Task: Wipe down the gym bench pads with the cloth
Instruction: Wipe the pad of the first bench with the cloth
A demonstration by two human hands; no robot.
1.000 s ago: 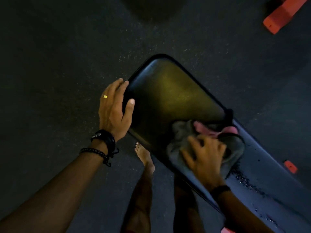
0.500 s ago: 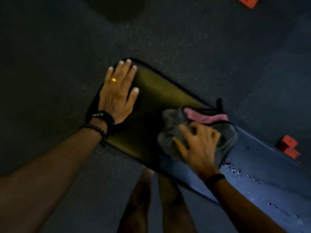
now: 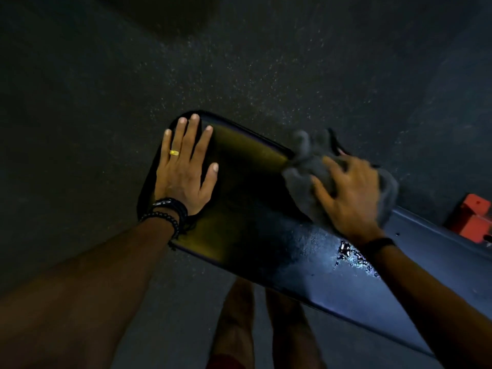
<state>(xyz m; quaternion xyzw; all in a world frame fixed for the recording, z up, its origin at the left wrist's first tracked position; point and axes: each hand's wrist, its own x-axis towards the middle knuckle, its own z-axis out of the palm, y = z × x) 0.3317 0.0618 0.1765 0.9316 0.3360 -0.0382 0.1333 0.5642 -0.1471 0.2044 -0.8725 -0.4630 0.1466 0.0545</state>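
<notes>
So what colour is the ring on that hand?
Gold, on the left hand's ring, seen in the head view.

Dim, grainy; glare on wet pad (image 3: 346, 262); right hand (image 3: 348, 193) blurred; wide-angle edges warped.
</notes>
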